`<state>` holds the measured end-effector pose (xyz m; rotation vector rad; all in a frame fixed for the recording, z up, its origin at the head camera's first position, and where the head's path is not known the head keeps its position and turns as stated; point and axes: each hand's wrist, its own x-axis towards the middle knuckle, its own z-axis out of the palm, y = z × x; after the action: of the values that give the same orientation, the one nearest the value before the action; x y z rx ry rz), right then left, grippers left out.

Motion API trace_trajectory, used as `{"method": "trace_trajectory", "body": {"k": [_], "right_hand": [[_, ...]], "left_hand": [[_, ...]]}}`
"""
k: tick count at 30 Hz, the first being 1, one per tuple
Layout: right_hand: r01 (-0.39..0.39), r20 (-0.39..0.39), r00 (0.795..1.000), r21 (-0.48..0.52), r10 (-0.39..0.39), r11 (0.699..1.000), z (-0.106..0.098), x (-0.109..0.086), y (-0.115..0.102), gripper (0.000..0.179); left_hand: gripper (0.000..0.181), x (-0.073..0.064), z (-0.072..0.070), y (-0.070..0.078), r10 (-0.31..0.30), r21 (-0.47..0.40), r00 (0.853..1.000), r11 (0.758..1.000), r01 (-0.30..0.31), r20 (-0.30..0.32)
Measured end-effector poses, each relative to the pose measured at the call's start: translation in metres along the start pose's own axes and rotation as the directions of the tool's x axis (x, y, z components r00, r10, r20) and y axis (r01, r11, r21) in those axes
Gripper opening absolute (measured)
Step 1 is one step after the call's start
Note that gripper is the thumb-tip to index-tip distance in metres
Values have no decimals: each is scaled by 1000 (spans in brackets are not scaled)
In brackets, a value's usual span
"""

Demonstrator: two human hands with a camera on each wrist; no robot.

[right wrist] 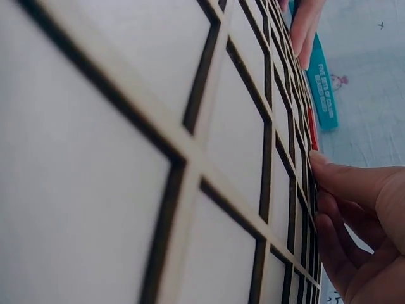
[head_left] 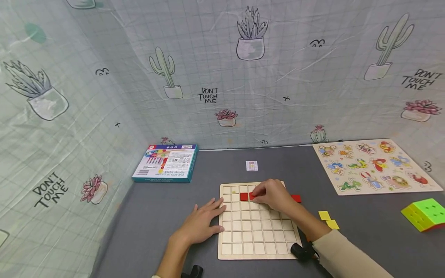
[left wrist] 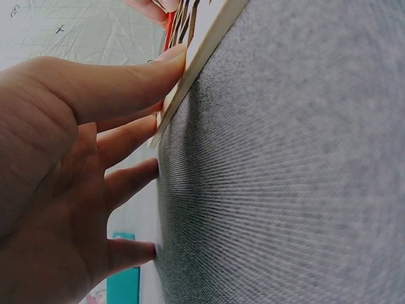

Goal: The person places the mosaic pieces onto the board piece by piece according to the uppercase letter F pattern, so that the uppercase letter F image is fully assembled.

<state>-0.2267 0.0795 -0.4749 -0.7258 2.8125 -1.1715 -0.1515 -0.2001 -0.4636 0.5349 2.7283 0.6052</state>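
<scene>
A light wooden grid board (head_left: 242,236) lies on the grey table. Near its far edge, a red square tile (head_left: 244,197) sits in a cell. Just right of it, my right hand (head_left: 276,197) pinches a second red tile (head_left: 251,196) between thumb and fingers, which partly cover it. In the right wrist view the thumb (right wrist: 345,180) reaches down to the board beside red. My left hand (head_left: 203,222) rests with fingers spread at the board's left edge; its thumb (left wrist: 136,88) touches the rim. More red (head_left: 296,198) shows right of the board, partly behind the right forearm.
Two yellow tiles (head_left: 324,215) lie right of the board. A boxed set (head_left: 166,163) is at the back left, a small printed card (head_left: 252,165) behind the board. An insect picture board (head_left: 377,166) and a colored cube (head_left: 424,214) are on the right.
</scene>
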Motion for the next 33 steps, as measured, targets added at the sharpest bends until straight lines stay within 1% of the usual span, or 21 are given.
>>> {"method": "trace_trajectory", "body": {"k": [4, 12, 16, 25, 33], "right_hand": [[3, 4, 1000, 2, -3, 1000, 0, 1, -1, 14], [-65, 8, 998, 17, 65, 998, 1, 2, -2, 14], [-77, 12, 997, 17, 76, 997, 1, 2, -3, 14], [-10, 6, 1000, 6, 10, 1000, 1, 2, -2, 14], [9, 12, 1000, 5, -9, 1000, 1, 0, -4, 14]], "left_hand": [[65, -1, 0, -1, -2, 3, 1000, 1000, 2, -1], [64, -1, 0, 0, 5, 5, 1000, 1000, -5, 5], [65, -1, -1, 1, 6, 4, 1000, 1000, -6, 5], [64, -3, 0, 1, 8, -8, 1000, 1000, -8, -1], [64, -3, 1, -1, 23, -9, 1000, 1000, -23, -8]]}}
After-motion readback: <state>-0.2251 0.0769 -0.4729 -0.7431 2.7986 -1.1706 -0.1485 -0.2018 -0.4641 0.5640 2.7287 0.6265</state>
